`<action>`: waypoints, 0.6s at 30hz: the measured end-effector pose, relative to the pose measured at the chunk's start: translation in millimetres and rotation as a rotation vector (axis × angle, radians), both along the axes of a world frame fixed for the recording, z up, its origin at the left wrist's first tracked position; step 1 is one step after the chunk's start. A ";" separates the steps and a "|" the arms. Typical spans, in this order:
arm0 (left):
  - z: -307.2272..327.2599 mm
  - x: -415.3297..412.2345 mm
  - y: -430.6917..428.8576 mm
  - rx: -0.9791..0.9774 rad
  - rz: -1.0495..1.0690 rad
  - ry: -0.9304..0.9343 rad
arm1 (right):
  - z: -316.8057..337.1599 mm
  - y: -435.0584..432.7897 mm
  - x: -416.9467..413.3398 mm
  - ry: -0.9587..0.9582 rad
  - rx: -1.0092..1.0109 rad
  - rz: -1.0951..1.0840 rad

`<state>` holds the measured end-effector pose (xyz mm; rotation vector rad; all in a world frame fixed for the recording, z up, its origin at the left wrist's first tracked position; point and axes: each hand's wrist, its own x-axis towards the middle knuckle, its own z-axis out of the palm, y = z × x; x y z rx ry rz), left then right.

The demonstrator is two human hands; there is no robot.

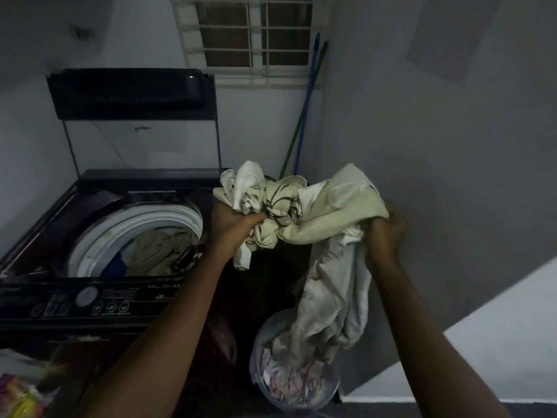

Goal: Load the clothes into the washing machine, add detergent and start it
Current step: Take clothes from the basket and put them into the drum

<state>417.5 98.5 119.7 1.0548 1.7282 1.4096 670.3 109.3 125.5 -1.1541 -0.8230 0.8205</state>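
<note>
— Dim grey walls meet in a corner. What lies nearest?
— At five o'clock a clear bucket [255, 357] stands on the floor with patterned clothes [289, 380] inside. At seven o'clock sits something brightly coloured [18, 396], too blurred to name.
— What is held?
— One pale cloth [328, 212], stretched above the bucket. The left hand [232, 221], near centre, is clenched round its bunched, printed end. The right hand [384, 233], at three o'clock from it, grips the other end, and the tail hangs down into the bucket.
— What stands at nine o'clock?
— A dark top-loading washing machine [99, 297], just left of the left hand. Its drum [99, 236] is uncovered, with khaki and blue garments [159, 248] in it.
— Farther back?
— The lid [132, 95] stands upright at eleven o'clock. A barred window [250, 34] is at twelve, and two long sticks [307, 101] lean in the corner at one o'clock.
</note>
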 end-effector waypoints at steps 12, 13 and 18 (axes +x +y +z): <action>5.3 17.0 -8.5 0.090 -0.347 -0.280 | 26.4 -11.1 -48.5 -0.020 -0.273 0.759; 4.6 20.9 -10.2 0.095 -0.380 -0.304 | 28.2 -10.5 -50.1 0.014 -0.261 0.773; -0.5 34.3 -7.9 0.122 -0.371 -0.306 | 30.7 -9.9 -54.0 0.004 -0.228 0.803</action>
